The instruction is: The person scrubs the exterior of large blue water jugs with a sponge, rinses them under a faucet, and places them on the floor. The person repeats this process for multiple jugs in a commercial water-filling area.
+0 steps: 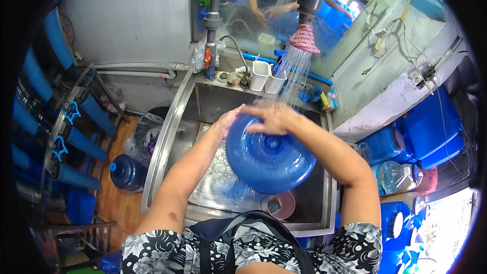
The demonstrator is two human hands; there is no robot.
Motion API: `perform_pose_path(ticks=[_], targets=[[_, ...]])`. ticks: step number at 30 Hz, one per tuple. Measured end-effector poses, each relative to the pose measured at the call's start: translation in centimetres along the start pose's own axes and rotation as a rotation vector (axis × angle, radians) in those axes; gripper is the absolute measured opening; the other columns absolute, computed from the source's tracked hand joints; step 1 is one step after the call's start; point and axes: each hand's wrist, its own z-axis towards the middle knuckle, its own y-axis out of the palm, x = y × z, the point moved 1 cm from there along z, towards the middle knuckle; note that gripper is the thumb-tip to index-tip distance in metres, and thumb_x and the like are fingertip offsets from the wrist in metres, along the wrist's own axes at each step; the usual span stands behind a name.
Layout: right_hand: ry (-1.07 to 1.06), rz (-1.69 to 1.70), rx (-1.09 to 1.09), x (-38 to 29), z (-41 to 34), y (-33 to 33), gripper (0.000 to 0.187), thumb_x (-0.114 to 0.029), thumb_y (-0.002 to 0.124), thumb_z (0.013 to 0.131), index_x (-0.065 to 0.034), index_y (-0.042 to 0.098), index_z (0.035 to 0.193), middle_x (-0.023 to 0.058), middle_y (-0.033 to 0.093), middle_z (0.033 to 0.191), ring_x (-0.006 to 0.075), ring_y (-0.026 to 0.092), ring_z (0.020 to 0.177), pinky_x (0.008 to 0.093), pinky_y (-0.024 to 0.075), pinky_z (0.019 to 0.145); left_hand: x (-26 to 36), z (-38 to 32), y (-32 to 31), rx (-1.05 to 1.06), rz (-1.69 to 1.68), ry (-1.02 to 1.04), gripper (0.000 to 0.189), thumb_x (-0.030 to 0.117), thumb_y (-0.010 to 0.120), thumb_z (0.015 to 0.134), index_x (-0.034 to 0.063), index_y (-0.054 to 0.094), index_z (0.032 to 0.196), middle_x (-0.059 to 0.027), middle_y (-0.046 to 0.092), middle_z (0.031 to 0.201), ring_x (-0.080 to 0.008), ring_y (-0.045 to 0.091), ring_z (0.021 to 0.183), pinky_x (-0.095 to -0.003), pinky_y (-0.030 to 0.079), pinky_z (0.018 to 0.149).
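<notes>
A large translucent blue water jug (272, 167) is held over a stainless steel sink (159, 152), its round base facing up towards me. My left hand (229, 121) supports its upper left side, with the fingers partly hidden behind it. My right hand (272, 118), slightly blurred, lies across the upper part of the jug with its fingers spread. Water streams from a shower head wrapped in pink cloth (303, 39) onto the area just behind my right hand. Below the jug, a pink container (280, 205) stands in the sink's near part.
White plastic containers (260, 75) stand on the sink's back ledge, beside a pipe with an orange valve handle (207, 59). A capped blue jug (127, 173) and a lined bin (146, 137) stand on the floor at left. Blue containers (430, 121) crowd the right side.
</notes>
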Motion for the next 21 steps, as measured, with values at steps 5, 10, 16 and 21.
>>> perform_pose_path(ticks=[5, 10, 16, 21], targets=[[0.805, -0.044, -0.021, 6.4, -2.7, -1.2, 0.071, -0.065, 0.042, 0.091, -0.0117, 0.047, 0.137, 0.0202, 0.067, 0.111, 0.0413, 0.063, 0.107, 0.0494, 0.0488, 0.092, -1.0, -2.5, 0.8, 0.151, 0.306, 0.185, 0.062, 0.047, 0.049, 0.097, 0.0024, 0.042, 0.140, -0.0130, 0.048, 0.141, -0.0253, 0.044, 0.130, -0.0387, 0.030, 0.110], [0.690, -0.172, 0.193, 6.1, -6.8, 0.7, 0.064, -0.058, 0.045, 0.093, -0.0186, 0.041, 0.143, 0.0223, 0.047, 0.139, 0.0408, 0.041, 0.132, 0.0563, 0.0373, 0.102, -5.8, -5.2, 4.9, 0.113, 0.594, 0.434, 0.073, 0.044, 0.043, 0.101, 0.0040, 0.012, 0.154, -0.0123, 0.023, 0.157, -0.0220, 0.017, 0.145, -0.0344, 0.010, 0.118], [-0.074, -0.102, 0.246, -1.7, -6.7, 1.6, 0.071, -0.058, 0.054, 0.088, -0.0247, 0.035, 0.147, 0.0219, 0.025, 0.154, 0.0445, 0.021, 0.143, 0.0623, 0.0214, 0.110, -7.1, -0.4, 4.6, -0.100, 0.111, 0.497, 0.071, 0.052, 0.042, 0.099, 0.0102, 0.021, 0.152, -0.0116, 0.031, 0.152, -0.0232, 0.037, 0.137, -0.0375, 0.034, 0.113], [-0.464, -0.077, 0.043, -4.9, -2.8, 0.4, 0.084, -0.080, 0.050, 0.074, -0.0140, 0.055, 0.127, 0.0189, 0.054, 0.127, 0.0383, 0.044, 0.128, 0.0551, 0.0344, 0.105, -6.3, 3.9, -0.2, -0.049, 0.153, 0.324, 0.045, 0.041, 0.048, 0.098, 0.0094, 0.051, 0.131, -0.0109, 0.056, 0.128, -0.0229, 0.047, 0.127, -0.0384, 0.043, 0.103]])
